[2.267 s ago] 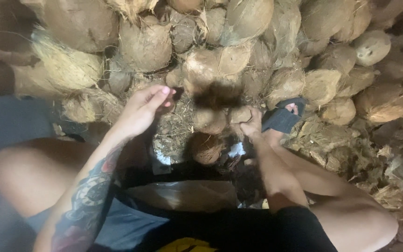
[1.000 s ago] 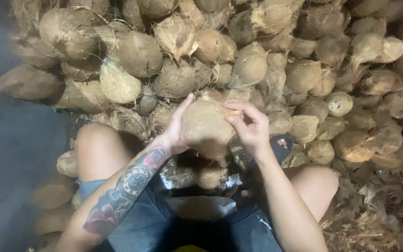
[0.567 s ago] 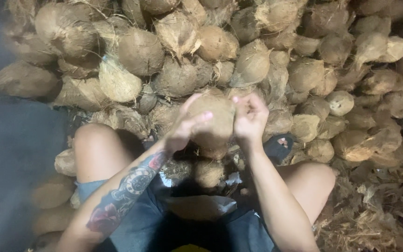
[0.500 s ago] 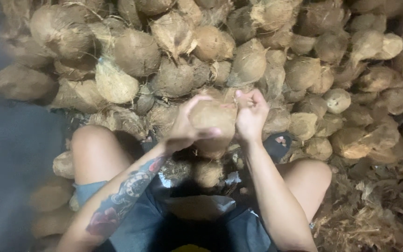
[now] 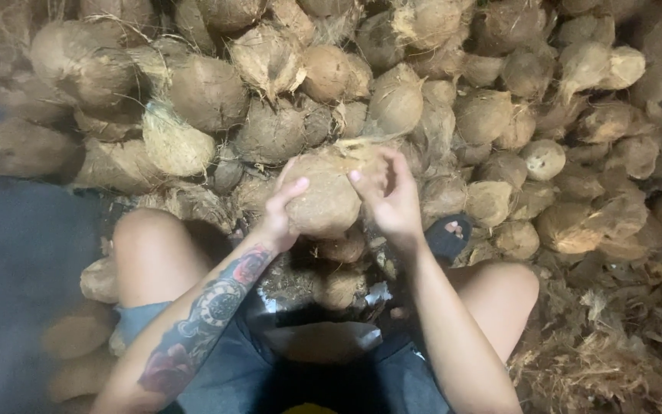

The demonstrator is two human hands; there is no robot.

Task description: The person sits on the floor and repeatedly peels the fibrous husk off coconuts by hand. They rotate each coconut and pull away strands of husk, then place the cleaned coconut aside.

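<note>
Both hands grip one husked coconut [image 5: 325,198] held above your lap, in front of the coconut pile [image 5: 392,100]. Your left hand [image 5: 281,211] clamps its near side; your right hand [image 5: 388,195] has shifted from its top to the right flank, fingers curled against the fibre there.

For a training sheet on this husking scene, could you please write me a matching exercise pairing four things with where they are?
Things:
1. held coconut
2. left hand
3. black sandal
4. coconut pile

Places:
A. stacked across the top, beyond the knees
B. between both hands
C. beside the right knee, at the pile's edge
D. on the held nut's left side

Pairs: 1-B, 2-D, 3-C, 4-A
</note>
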